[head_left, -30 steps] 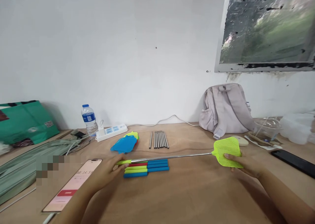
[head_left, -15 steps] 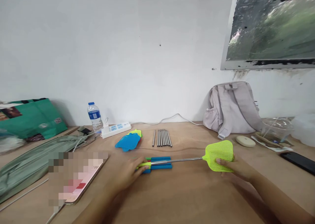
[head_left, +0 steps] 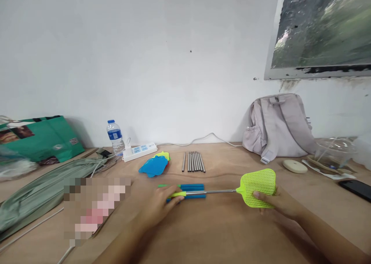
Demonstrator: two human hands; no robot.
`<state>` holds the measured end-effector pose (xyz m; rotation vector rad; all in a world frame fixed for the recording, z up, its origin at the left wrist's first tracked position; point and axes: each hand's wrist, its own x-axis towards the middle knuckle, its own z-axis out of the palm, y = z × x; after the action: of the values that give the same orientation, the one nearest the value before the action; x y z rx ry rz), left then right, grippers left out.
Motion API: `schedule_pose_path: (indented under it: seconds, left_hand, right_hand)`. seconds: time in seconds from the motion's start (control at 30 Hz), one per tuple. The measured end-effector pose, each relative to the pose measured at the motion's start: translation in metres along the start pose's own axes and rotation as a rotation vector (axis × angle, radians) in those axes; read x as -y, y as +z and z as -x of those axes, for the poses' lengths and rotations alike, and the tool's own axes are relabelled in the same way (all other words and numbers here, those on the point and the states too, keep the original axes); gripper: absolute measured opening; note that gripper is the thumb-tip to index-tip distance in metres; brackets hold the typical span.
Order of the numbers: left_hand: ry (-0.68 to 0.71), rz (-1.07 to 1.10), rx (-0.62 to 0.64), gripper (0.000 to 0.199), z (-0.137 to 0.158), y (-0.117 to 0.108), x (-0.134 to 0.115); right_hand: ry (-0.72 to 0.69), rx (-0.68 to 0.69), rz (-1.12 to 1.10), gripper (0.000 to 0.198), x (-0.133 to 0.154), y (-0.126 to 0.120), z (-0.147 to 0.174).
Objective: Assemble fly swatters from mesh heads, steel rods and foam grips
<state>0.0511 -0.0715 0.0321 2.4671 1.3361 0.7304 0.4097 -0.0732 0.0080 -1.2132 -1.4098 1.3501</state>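
Note:
Between my two hands lies a yellow-green fly swatter (head_left: 262,181) with a mesh head and a thin metal telescopic rod. My left hand (head_left: 165,202) is wrapped round its yellow-green handle. At the other end, my right hand (head_left: 279,202) pinches the mesh head, thumb on top and fingers behind. Several blue handles (head_left: 193,187), with a green one among them, lie beneath the rod near my left hand. Farther back rest a row of metal rods (head_left: 195,162) and a pile of swatter heads (head_left: 153,166), blue on top with yellow and red edges showing.
A power strip (head_left: 140,152) and a water bottle (head_left: 115,136) stand at the back left, near a green bag (head_left: 49,140). On the left is a blurred-out phone-like object (head_left: 97,213). To the right are a backpack (head_left: 278,128), a whitish oval object (head_left: 294,166) and a black phone (head_left: 355,190).
My hands have come slightly closer together, and the visible metal rod between handle and mesh head is shorter. The whole view has shifted slightly. Both hands keep their hold on the swatter.

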Motion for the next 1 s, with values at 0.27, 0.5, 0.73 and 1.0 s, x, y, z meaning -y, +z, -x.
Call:
schedule_pose_path:
  seconds: [0.27,0.5,0.73,1.0]
  left_hand:
    - [0.043,-0.076,-0.060,0.025,0.001,0.016,-0.009]
    - [0.047,-0.181,-0.049,0.023,0.000,0.016,-0.017]
    - [0.031,-0.168,-0.029,0.025,0.000,0.017,-0.013]
    - [-0.102,0.156,-0.076,0.022,-0.002,0.019,-0.028]
  right_hand:
    - [-0.034,-0.038,-0.034,0.040,0.006,0.044,0.005]
    - [-0.091,-0.029,-0.004,0.039,0.005,0.063,0.008]
    - [-0.054,0.007,-0.016,0.037,0.002,0.062,0.007]
    - [0.016,0.015,-0.488,0.052,-0.007,0.028,-0.006]
